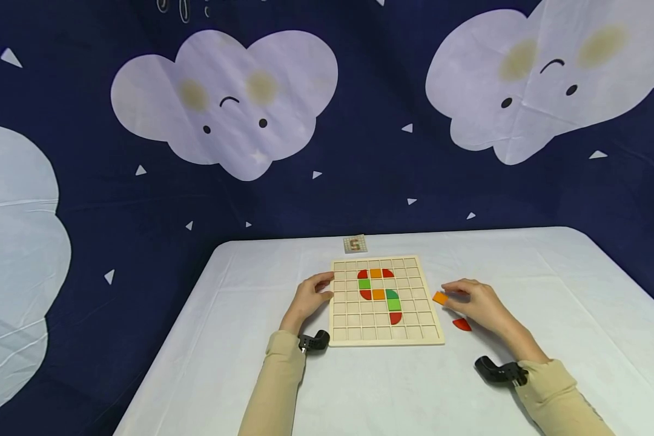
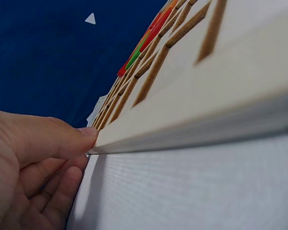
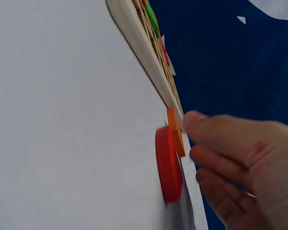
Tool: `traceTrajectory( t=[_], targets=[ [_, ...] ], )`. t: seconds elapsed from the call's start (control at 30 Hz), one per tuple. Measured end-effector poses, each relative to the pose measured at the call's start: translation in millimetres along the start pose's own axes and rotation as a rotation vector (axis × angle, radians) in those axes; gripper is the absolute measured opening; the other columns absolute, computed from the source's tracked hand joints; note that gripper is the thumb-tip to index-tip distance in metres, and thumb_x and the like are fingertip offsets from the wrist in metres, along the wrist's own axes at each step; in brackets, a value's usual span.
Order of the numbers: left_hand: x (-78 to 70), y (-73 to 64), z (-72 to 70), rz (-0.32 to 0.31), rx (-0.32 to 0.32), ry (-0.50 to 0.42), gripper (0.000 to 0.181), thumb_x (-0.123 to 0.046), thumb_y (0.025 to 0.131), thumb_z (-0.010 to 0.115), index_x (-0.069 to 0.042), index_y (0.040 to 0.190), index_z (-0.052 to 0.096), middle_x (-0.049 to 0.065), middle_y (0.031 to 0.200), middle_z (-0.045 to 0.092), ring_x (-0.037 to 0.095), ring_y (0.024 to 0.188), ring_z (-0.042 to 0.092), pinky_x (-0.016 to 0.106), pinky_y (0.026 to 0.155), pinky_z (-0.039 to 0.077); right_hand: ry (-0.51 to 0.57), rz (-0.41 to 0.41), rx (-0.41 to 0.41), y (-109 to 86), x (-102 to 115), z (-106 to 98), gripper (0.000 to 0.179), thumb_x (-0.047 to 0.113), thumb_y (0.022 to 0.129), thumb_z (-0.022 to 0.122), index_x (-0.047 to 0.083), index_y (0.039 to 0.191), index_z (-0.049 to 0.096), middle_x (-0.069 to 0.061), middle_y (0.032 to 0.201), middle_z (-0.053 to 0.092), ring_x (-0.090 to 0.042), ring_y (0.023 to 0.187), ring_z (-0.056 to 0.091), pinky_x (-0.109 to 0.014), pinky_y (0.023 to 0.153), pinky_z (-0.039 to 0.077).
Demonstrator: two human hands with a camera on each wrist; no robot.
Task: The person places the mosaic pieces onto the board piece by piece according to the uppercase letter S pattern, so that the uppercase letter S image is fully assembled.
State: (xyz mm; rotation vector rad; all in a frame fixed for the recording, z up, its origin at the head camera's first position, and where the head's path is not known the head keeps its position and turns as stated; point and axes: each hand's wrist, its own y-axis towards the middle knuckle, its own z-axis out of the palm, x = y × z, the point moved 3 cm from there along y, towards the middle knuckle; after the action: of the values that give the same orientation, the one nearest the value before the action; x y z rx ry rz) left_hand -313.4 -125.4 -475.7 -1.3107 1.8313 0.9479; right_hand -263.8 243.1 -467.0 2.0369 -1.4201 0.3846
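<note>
A wooden grid board (image 1: 354,333) lies on the table with red, orange and green tiles set in its cells, outlining an S-like figure. At the board's left edge rests my left hand (image 1: 309,297), its thumb (image 2: 89,131) against the rim in the left wrist view. My right hand (image 1: 479,303) is right of the board. Just beyond its thumb tip is an orange square tile (image 1: 440,298); in the right wrist view the fingertips hover close to this tile (image 3: 176,134). Nearer the wrist lies a red quarter-round tile (image 1: 462,324), beneath the hand.
Behind the board, a small pattern card (image 1: 355,244) shows an S-like figure. White cloth covers the table (image 1: 251,290). A dark blue curtain (image 1: 360,200) with clouds hangs at its far edge. Black wrist cameras (image 1: 498,370) stick out near both sleeves.
</note>
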Motion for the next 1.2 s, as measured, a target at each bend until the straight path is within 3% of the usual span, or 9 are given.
traceTrajectory(
  t=[0.53,0.7,0.97,1.2],
  targets=[
    [3.6,-1.0,0.2,-0.012,0.000,-0.001,0.047,0.006,0.081,0.066,0.003,0.127,0.057,0.015,0.123,0.059,0.028,0.113,0.054,0.033,0.098,0.044,-0.045,-0.069,-0.070,-0.6,-3,8,0.030,0.007,0.074,0.079,0.002,0.102,0.071,-0.011,0.100,0.068,-0.033,0.094,0.061,-0.050,0.082,0.049],
    [5.0,-1.6,1.0,-0.025,0.003,-0.003,0.047,0.006,0.081,0.066,0.002,0.127,0.057,0.014,0.124,0.059,0.027,0.114,0.054,0.032,0.098,0.044,-0.035,-0.066,-0.076,0.9,0,2,0.030,0.005,0.075,0.077,0.002,0.104,0.071,-0.013,0.100,0.068,-0.033,0.092,0.062,-0.050,0.080,0.050],
    [3.7,-2.0,0.4,-0.022,0.001,0.000,0.047,0.005,0.082,0.066,0.002,0.128,0.056,0.014,0.124,0.059,0.027,0.113,0.054,0.034,0.098,0.044,-0.003,-0.143,-0.135,3.8,12,-12,0.030,0.000,0.075,0.075,0.002,0.104,0.070,-0.010,0.099,0.069,-0.031,0.085,0.064,-0.048,0.074,0.053],
    [1.1,-1.6,0.4,-0.010,0.002,0.005,0.047,0.006,0.081,0.065,0.003,0.127,0.056,0.016,0.123,0.059,0.028,0.113,0.054,0.034,0.099,0.044,-0.001,-0.144,-0.145,7.1,23,-15,0.031,0.002,0.075,0.075,0.006,0.106,0.071,-0.006,0.102,0.069,-0.027,0.087,0.063,-0.043,0.075,0.050]
  ],
)
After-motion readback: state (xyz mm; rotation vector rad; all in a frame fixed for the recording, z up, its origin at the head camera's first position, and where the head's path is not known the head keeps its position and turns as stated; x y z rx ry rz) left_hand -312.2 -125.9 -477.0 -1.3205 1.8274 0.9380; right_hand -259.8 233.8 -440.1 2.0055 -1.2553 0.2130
